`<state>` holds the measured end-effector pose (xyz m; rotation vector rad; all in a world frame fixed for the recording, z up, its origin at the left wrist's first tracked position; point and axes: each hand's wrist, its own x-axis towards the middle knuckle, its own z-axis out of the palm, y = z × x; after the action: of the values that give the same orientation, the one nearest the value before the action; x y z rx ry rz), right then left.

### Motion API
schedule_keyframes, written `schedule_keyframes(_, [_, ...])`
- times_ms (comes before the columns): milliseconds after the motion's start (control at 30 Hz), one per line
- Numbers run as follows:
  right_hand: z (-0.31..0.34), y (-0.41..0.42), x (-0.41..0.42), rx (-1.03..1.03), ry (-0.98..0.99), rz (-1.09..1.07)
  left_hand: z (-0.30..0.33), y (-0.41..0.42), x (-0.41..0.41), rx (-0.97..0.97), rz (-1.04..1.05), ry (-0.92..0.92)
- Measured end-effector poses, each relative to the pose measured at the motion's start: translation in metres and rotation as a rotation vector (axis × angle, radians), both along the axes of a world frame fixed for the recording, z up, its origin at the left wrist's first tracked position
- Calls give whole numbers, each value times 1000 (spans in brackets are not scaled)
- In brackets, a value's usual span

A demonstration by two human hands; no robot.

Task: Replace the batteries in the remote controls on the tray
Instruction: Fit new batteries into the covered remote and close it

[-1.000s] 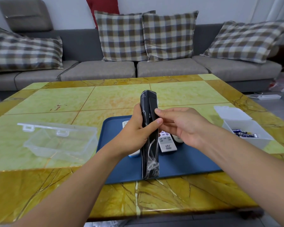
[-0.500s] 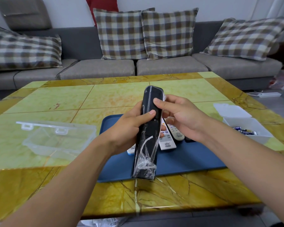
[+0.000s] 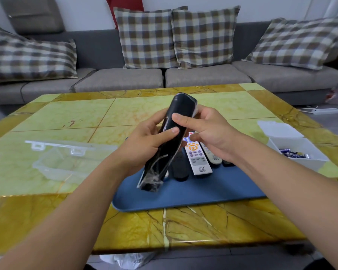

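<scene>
A long black remote [image 3: 180, 108] in a clear plastic sleeve is held above the blue tray [image 3: 193, 193], back side up and tilted to the right. My left hand [image 3: 144, 145] grips its middle with the thumb across the back. My right hand [image 3: 205, 131] holds its upper part, thumb pressing on the back. On the tray lie a white remote with orange buttons [image 3: 198, 160], a beige remote [image 3: 213, 157] and a black remote [image 3: 180, 169]. A white box [image 3: 300, 164] at the right holds several batteries [image 3: 293, 153].
An open clear plastic box [image 3: 66, 158] sits on the table's left side. The yellow-green marble table [image 3: 66, 117] stands before a grey sofa [image 3: 121, 80] with checked cushions. A white power strip [image 3: 325, 111] lies on the floor at the right.
The black remote has turned from edge-on to back side up and tilted to the right. My right thumb has moved onto its back, and the remotes on the tray have come into view.
</scene>
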<state>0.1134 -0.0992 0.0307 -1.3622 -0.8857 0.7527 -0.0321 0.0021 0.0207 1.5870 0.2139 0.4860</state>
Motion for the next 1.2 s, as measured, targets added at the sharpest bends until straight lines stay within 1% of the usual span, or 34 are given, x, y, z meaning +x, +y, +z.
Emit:
schedule_keyframes(33, [-1,2,0,2,-7,18,1,2,-3,55,26,6])
schedule_keyframes(100, [0,7,-4,87,11,12,5,6,-11,114,142,5])
schedule_keyframes(167, [5,11,-10,213,-19,-7,7,13,-17,172,322,-54])
schedule_keyframes(200, [8,14,-14,260,-70,-29,8,17,-21,231,430,-93])
schedule_keyframes(233, [9,16,-19,290,-153,-67,9,20,-25,300,537,-129])
schedule_keyframes(300, [4,23,-27,302,-402,-162,8,26,-33,433,714,-163])
schedule_keyframes(367, [-8,29,-41,281,-610,-160,6,34,-44,562,815,-137])
schedule_keyframes(433, [-23,33,-52,239,-787,-71,3,41,-54,734,843,-44])
schedule_keyframes(500, [-39,39,-62,167,-985,24,0,51,-69,912,820,115])
schedule_keyframes(533, [-44,41,-66,135,-1085,64,-1,56,-76,960,809,200])
schedule_keyframes(600, [-53,46,-72,90,-1258,138,-3,66,-93,991,826,343])
schedule_keyframes(733, [-63,51,-78,-44,-1455,280,-7,81,-120,954,872,528])
schedule_keyframes(800, [-66,52,-78,-59,-1490,327,-11,84,-128,933,840,597])
schedule_keyframes(900, [-65,55,-77,-75,-1490,393,-14,86,-132,952,782,649])
schedule_keyframes(1000, [-53,54,-78,-184,-1474,416,-15,87,-131,964,747,691])
schedule_keyframes(1033, [-49,55,-79,-204,-1443,405,-16,88,-131,967,739,705])
schedule_keyframes(1133, [-40,60,-92,-174,-1229,314,-19,93,-129,979,738,734])
schedule_keyframes(1200, [-39,67,-109,-162,-1168,287,-22,96,-129,990,745,734])
